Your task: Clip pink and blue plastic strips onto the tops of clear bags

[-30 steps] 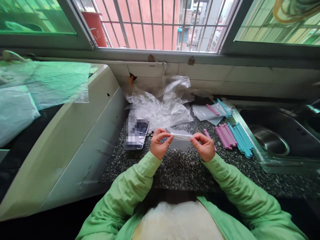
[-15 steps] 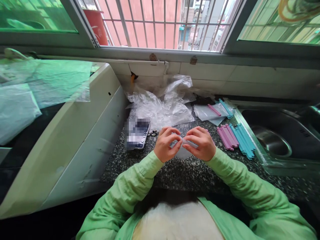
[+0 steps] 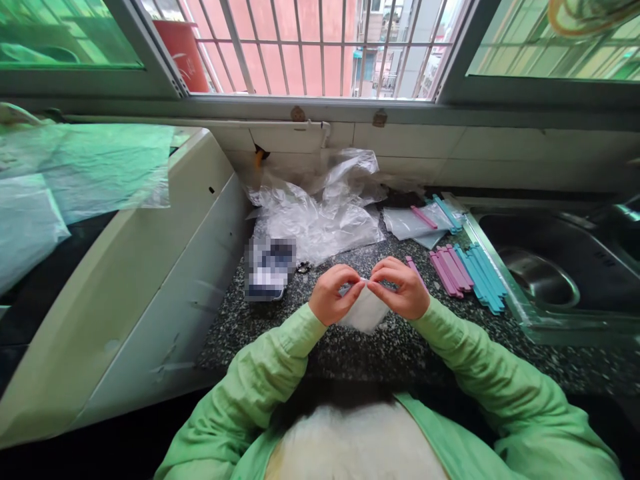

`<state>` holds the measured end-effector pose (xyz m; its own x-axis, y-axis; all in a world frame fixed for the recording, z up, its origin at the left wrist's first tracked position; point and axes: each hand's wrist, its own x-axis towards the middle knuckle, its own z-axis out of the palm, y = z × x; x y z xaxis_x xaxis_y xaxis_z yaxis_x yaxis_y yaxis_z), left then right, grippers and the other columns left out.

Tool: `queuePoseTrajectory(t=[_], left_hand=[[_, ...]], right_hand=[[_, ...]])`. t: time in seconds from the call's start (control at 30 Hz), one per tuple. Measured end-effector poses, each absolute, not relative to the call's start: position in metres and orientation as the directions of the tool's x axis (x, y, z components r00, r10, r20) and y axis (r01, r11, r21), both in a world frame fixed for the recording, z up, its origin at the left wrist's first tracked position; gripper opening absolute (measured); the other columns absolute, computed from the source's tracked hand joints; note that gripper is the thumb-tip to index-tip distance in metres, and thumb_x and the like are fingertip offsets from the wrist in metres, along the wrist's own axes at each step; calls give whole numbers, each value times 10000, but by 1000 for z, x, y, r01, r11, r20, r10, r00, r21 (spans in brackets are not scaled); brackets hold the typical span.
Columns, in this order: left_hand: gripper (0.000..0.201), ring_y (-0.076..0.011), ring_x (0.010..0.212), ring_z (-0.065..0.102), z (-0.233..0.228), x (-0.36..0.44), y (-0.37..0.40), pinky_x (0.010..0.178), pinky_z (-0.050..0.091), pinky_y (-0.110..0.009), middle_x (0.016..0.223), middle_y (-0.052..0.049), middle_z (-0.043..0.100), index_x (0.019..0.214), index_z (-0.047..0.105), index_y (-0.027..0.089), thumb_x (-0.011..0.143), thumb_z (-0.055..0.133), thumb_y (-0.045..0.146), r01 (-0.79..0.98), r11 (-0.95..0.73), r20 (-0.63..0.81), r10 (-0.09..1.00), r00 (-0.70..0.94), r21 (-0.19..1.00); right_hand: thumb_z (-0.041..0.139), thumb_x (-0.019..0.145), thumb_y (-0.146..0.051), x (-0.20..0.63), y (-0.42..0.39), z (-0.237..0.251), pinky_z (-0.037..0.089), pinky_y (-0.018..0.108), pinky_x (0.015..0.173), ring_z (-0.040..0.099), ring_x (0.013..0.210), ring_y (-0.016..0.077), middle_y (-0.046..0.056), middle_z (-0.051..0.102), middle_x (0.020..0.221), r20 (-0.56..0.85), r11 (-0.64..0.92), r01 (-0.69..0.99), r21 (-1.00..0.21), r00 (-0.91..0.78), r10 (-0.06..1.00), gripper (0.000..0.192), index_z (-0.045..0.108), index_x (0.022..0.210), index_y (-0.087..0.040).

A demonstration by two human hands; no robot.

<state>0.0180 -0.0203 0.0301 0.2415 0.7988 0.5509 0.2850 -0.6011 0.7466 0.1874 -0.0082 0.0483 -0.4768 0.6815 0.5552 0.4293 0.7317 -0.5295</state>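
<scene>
A small clear plastic bag (image 3: pixel 364 313) hangs above the speckled granite counter (image 3: pixel 350 347). My left hand (image 3: pixel 333 294) and my right hand (image 3: pixel 400 288) both pinch its top edge, fingertips almost touching at the middle. A row of pink sticks (image 3: pixel 450 268) and blue sticks (image 3: pixel 483 270) lies just right of my right hand. One more pink stick (image 3: pixel 413 265) shows behind my right hand.
A phone (image 3: pixel 269 268) lies left of my hands, crumpled clear plastic (image 3: pixel 320 213) behind it. More small bags with a pink stick and a blue stick (image 3: pixel 425 220) sit further back. A steel sink (image 3: pixel 545 273) is at right, a white appliance (image 3: pixel 140 267) at left.
My hands were apart, stretching the bag's top edge. They have come together at its middle, and the bag now hangs lower between them.
</scene>
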Motion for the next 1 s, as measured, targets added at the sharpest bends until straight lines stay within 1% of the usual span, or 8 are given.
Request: queuePoseTrajectory(t=[0.1,0.2,0.27,0.37,0.53,0.67,0.8,1.0], left_hand=[[196,-127,625,519,28,18,-19,624,428,-260,647,-39,573,659,559,163,765,529,324,193,-498,451,859,241,845],[230,-156,746,557,23,15,-17,707,442,-286,764,-77,604,671,573,154,746,552,371,49,-456,424,856,296,888],[236,-172,804,564,20,13,-15,746,444,-305,834,-95,612,688,592,152,718,585,386,18,-446,415,847,331,895],[228,-173,800,567,15,13,-14,744,447,-310,827,-89,616,685,612,156,678,628,383,75,-445,401,858,322,892],[240,-143,669,550,11,14,-14,642,443,-276,709,-73,610,640,600,150,741,554,363,143,-421,380,892,247,896],[244,-146,655,542,12,17,-16,627,438,-276,690,-73,609,633,591,152,747,542,362,160,-429,385,890,243,889],[248,-141,634,529,12,19,-18,610,431,-268,667,-64,605,634,592,156,738,545,376,164,-420,367,888,279,892],[211,-108,549,480,5,17,-17,541,398,-234,578,-17,558,645,582,155,709,572,355,165,-285,252,947,197,944]], right_hand=[[545,771,-245,189,-7,47,415,303,646,510,672,142,34,577,671,556,722,417,-553,-461,692,145,572,640,-190],[549,768,-236,193,-5,46,413,308,654,512,674,143,33,576,671,571,719,420,-553,-438,695,140,568,636,-192],[549,766,-237,196,-3,47,414,313,656,514,670,145,28,574,665,579,711,431,-556,-412,703,142,563,630,-197],[549,763,-240,199,-2,49,416,316,653,511,669,148,25,570,659,585,690,455,-563,-370,722,144,558,625,-201],[558,755,-257,203,-1,50,417,321,659,511,682,153,32,571,670,577,666,473,-577,-341,742,140,562,630,-194],[583,737,-319,203,2,51,433,311,673,538,711,154,39,588,718,495,604,441,-664,-345,797,140,585,693,-187],[564,750,-328,201,2,51,426,276,623,524,653,130,21,568,663,420,526,412,-744,-325,847,186,565,637,-181],[552,755,-313,201,3,49,413,278,618,511,638,130,17,549,639,445,512,419,-750,-253,859,210,534,596,-179]])
